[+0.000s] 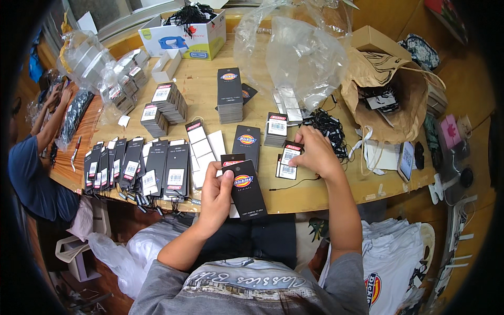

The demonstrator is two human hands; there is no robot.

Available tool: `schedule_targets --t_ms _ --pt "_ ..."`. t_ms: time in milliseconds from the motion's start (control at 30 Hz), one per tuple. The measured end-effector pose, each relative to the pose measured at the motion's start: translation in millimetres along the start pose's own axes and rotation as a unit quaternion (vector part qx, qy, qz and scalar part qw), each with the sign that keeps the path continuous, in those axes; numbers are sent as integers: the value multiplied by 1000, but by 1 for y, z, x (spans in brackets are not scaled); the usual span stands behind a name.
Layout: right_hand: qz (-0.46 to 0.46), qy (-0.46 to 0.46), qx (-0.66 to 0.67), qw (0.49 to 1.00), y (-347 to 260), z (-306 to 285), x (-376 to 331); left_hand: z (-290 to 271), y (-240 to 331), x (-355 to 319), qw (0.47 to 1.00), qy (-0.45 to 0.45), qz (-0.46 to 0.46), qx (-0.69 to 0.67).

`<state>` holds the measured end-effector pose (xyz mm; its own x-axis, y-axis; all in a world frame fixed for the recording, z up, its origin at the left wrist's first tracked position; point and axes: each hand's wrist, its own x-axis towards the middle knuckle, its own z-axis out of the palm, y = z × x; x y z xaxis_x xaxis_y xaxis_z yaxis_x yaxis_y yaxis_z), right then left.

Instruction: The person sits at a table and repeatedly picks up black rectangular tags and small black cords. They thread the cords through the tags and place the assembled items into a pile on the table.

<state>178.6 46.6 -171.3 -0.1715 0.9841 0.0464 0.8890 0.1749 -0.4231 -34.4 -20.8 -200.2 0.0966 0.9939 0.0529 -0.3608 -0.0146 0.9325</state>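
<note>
In front of me my left hand (214, 193) grips black hang tags (250, 197) with a coloured oval emblem, its thumb lying over their left edge. A little to the right, my right hand (319, 151) pinches a small white barcode tag (289, 157) with a red band by its upper right part. Just beyond that tag stands a short stack of similar barcode tags (276, 125). Another black hang tag (248, 139) lies flat between the hands. Behind it rises a tall stack of black hang tags (229, 94). A tangle of black tag strings (326, 123) sits beyond my right hand.
Finished-looking strung black tags (131, 163) lie overlapped along the left front edge. Behind them are barcode tag stacks (169, 104) and a carton (184, 39). A clear plastic bag (299, 58), paper bag (391, 100) and phone (406, 160) stand right. Another person (39, 168) works at left.
</note>
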Motion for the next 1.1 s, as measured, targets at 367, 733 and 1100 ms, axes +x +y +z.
schedule_targets --t_ms 367,733,1100 --pt "-99 3 300 949 -56 -8 -34 19 -2 4 995 18 40 92" --pt "-135 74 79 985 -34 40 -75 -14 32 7 993 88 68 40" --pt "-123 19 134 983 -18 22 -124 -3 29 -6 974 2 -141 -176"
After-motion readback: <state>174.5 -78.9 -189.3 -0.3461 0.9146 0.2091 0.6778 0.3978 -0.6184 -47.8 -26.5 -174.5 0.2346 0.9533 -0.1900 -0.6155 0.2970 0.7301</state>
